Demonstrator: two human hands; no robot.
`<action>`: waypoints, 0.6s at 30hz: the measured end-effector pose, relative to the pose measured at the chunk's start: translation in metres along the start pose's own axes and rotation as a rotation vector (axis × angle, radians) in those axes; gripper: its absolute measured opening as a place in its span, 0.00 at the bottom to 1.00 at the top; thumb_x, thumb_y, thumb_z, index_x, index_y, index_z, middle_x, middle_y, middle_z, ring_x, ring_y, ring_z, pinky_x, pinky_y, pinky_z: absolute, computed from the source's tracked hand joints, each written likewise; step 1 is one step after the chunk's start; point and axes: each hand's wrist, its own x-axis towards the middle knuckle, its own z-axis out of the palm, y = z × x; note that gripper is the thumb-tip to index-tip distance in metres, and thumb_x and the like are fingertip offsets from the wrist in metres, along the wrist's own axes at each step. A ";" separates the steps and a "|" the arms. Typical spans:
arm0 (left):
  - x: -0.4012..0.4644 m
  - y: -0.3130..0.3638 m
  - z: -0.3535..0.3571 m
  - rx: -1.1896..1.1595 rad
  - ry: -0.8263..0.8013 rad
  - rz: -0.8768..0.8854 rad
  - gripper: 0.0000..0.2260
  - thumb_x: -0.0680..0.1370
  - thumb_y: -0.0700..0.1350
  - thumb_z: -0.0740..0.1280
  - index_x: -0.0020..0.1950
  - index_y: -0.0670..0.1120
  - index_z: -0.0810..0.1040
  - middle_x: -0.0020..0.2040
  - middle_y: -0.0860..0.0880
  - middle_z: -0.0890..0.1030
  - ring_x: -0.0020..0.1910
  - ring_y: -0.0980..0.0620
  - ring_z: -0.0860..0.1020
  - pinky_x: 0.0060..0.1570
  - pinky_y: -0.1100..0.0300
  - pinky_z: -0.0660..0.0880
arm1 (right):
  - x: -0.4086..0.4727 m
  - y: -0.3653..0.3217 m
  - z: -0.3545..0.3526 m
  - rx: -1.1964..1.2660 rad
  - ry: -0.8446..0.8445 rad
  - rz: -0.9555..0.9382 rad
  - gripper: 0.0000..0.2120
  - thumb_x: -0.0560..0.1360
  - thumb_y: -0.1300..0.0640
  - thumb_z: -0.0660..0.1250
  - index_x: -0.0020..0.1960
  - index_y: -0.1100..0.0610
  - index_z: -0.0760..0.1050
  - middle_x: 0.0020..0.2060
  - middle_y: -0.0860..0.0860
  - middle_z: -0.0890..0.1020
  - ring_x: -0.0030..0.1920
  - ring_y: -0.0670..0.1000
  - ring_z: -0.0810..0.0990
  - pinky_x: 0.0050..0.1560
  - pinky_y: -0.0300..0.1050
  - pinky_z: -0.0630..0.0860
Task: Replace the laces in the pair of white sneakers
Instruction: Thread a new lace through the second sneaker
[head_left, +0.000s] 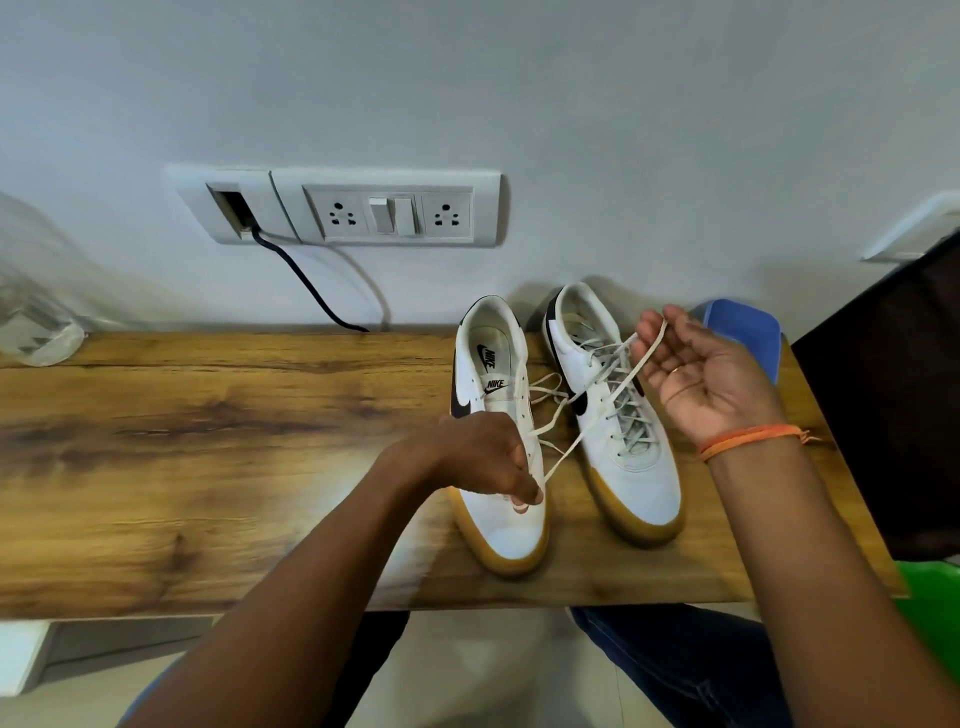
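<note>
Two white sneakers with gum soles stand side by side on the wooden table (208, 441), toes toward me. My left hand (488, 457) rests over the left sneaker (506, 525) and pinches its cream lace (563, 452) near the lower eyelets. The lace runs up and to the right to my right hand (701, 379), raised palm-up above the right sneaker (639, 467), with the lace end held between thumb and fingers. The right sneaker is still laced. The left sneaker's upper eyelets look empty, with loose lace lying between the shoes.
A wall socket panel (389, 210) with a black cable (306, 286) is behind the table. A clear container (31, 322) stands at the far left. A blue object (743, 332) sits behind my right hand, a dark panel (893, 395) at right, something green (930, 613) below it.
</note>
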 end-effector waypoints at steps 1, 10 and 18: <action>0.000 0.001 0.000 -0.002 -0.037 0.001 0.12 0.74 0.54 0.73 0.40 0.45 0.86 0.43 0.54 0.83 0.45 0.56 0.79 0.50 0.53 0.76 | -0.001 -0.001 0.001 0.003 -0.022 -0.023 0.07 0.80 0.65 0.59 0.51 0.61 0.76 0.45 0.56 0.83 0.36 0.48 0.84 0.37 0.40 0.81; 0.001 0.014 -0.003 -0.621 0.291 0.123 0.13 0.81 0.52 0.64 0.50 0.46 0.85 0.42 0.50 0.83 0.39 0.57 0.77 0.37 0.67 0.73 | -0.028 0.008 0.020 -0.430 -0.352 0.067 0.06 0.70 0.62 0.66 0.45 0.58 0.81 0.40 0.53 0.84 0.24 0.42 0.70 0.22 0.33 0.65; 0.003 0.012 -0.011 -1.330 0.262 0.110 0.08 0.81 0.50 0.63 0.53 0.49 0.80 0.41 0.52 0.82 0.38 0.57 0.77 0.37 0.62 0.68 | -0.032 0.022 0.018 -0.950 -0.513 0.073 0.09 0.71 0.60 0.70 0.50 0.62 0.81 0.43 0.59 0.85 0.24 0.43 0.61 0.23 0.36 0.57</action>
